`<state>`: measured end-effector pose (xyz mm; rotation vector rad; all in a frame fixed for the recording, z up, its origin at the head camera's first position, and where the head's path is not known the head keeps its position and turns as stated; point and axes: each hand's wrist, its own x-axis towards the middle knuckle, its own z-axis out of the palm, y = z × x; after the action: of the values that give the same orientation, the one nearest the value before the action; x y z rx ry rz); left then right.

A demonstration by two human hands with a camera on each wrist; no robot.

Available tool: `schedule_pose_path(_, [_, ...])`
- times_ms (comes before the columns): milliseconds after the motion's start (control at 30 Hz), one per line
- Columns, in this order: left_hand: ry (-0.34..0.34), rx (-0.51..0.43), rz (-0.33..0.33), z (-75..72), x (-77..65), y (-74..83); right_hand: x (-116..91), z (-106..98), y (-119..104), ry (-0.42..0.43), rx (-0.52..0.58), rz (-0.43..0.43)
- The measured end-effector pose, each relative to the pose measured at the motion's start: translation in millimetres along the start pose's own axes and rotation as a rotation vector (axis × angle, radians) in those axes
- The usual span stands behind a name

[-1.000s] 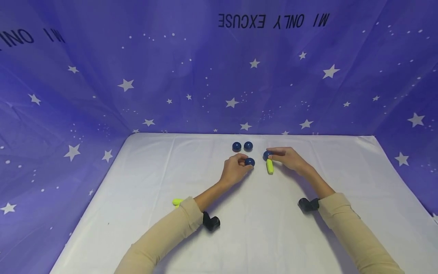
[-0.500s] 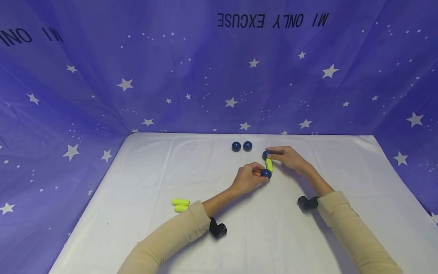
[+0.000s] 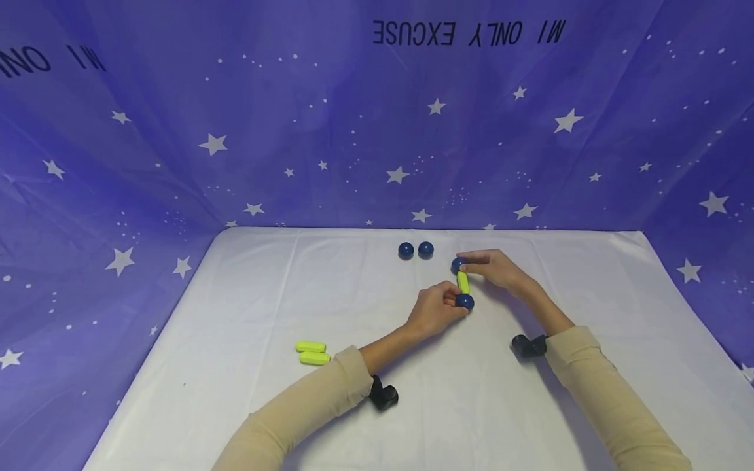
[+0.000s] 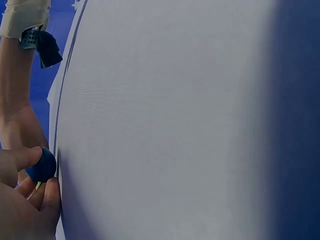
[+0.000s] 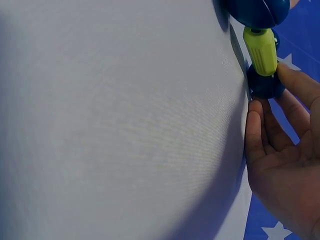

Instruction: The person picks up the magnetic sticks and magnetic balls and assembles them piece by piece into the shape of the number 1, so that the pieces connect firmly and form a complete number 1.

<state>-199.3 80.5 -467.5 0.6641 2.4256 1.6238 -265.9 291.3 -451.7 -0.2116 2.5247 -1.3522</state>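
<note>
My left hand (image 3: 434,311) pinches a dark blue ball (image 3: 465,301) between thumb and fingers. This ball sits at the near end of a short yellow-green rod (image 3: 463,282). At the rod's far end, a second blue ball (image 3: 457,265) is pinched by my right hand (image 3: 495,269). In the right wrist view the yellow-green rod (image 5: 261,52) stretches between the two balls, with my right thumb beside its lower end. The left wrist view catches the near blue ball (image 4: 43,166) in my left fingers, and the rod is mostly hidden there.
Two more blue balls (image 3: 415,250) lie side by side near the back of the white table (image 3: 247,288). Two yellow-green rods (image 3: 313,352) lie together left of my left forearm. A purple star-printed cloth (image 3: 330,131) rises behind and on both sides.
My left hand has carried its blue ball rightward and nearer to me, up to the near end of the rod. The right hand has stayed at the far ball.
</note>
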Motion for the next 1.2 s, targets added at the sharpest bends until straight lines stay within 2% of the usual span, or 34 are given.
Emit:
schedule_pose_path(367, [-0.007, 0.019, -0.008, -0.9, 1.3, 3.6, 0, 0, -6, -0.007, -0.005, 0.008])
schedule_pose_path(833, [-0.010, -0.022, -0.036, -0.7, 3.0, 4.3, 3, 0, -2, 0.006, -0.029, 0.018])
schedule_pose_path(1200, [0.001, -0.012, -0.023, 2.5, 1.9, -0.3, -19, 9, -7, 0.102, -0.024, 0.016])
